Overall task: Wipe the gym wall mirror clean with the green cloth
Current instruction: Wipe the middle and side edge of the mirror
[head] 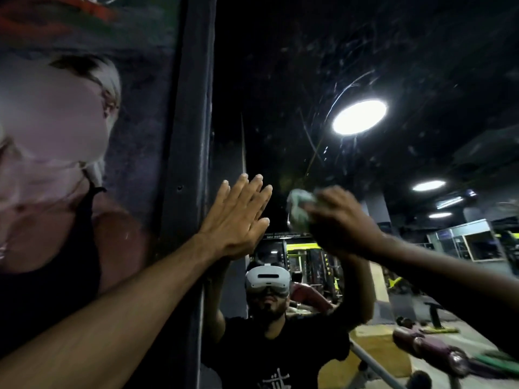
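The wall mirror (365, 66) fills the right half of the view, its dark glass streaked with smears and scratches. My left hand (236, 217) lies flat with straight fingers against the mirror's left edge, beside the black frame post (188, 136). My right hand (337, 220) grips the bunched green cloth (299, 209) and holds it against the glass at about head height; the hand is blurred. Most of the cloth is hidden under my fingers.
A large poster of a person (70, 164) covers the wall left of the post. The mirror reflects a person wearing a white headset (266, 279), round ceiling lights (359, 116), yellow gym machines (306, 256), wooden boxes and dumbbells (429, 349) on the floor.
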Tool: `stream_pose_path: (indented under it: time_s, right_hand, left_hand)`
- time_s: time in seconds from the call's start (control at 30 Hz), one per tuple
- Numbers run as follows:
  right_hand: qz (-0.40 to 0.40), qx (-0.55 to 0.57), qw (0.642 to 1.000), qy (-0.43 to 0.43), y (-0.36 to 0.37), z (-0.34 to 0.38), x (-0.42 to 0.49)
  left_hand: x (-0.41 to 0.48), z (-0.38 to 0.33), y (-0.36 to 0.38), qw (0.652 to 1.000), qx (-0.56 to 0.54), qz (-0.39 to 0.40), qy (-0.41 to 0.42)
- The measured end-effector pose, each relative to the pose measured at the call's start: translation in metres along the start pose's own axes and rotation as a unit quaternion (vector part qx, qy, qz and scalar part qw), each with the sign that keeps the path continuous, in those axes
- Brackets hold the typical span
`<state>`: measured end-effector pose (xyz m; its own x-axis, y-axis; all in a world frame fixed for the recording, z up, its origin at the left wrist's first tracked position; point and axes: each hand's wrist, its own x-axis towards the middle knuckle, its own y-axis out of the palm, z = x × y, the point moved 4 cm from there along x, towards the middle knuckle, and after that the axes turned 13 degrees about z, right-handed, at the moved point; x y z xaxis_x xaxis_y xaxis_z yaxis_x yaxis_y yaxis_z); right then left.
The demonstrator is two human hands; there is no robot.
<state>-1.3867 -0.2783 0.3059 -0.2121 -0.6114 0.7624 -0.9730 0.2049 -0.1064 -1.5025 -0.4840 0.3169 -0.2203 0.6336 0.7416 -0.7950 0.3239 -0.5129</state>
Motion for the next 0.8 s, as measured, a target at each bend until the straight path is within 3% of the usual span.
stream_pose_path:
  time_s: [0.1,0.13,0.2,0.3,0.37,0.43,0.5,0.57,0.67,0.8]
  right_hand:
    - [-0.104,0.007,0.958,0.267,-0.023,-0.070,0.034]
    - [-0.118,0.019,0.942,0.313,-0.021,-0.075,0.032]
    - [-0.115,0.037,0.957,0.266,-0.006,-0.047,0.016]
    - [-0.035,0.035,0.998,0.035,0.013,0.004,-0.027]
    - [0.014,0.000,0.999,-0.041,0.004,-0.022,-0.015]
    - [-0.022,-0.011,1.000,0.011,-0.012,-0.074,0.020]
    - [-0.075,0.012,0.984,0.160,-0.028,-0.118,0.045]
    - [-0.107,0.030,0.963,0.246,-0.024,-0.114,0.044]
    - [-0.085,0.060,0.980,0.171,-0.013,-0.070,0.010]
    - [0.019,0.076,0.994,0.076,-0.022,-0.066,-0.022]
  left_hand:
    - [0.026,-0.014,-0.005,0.999,-0.032,-0.017,-0.018]
    - [0.033,-0.019,-0.006,0.999,-0.033,-0.026,-0.025]
    - [0.040,-0.024,-0.004,0.998,-0.034,-0.033,-0.036]
    - [0.042,-0.022,-0.002,0.998,-0.031,-0.040,-0.040]
    - [0.045,-0.023,-0.007,0.998,-0.028,-0.040,-0.028]
    - [0.055,-0.025,-0.014,0.999,-0.024,-0.042,-0.024]
    - [0.065,-0.032,-0.019,0.998,-0.027,-0.048,-0.034]
    - [0.072,-0.037,-0.018,0.997,-0.023,-0.053,-0.048]
    - [0.072,-0.042,-0.012,0.996,-0.026,-0.062,-0.060]
    - [0.071,-0.043,-0.011,0.996,-0.027,-0.060,-0.058]
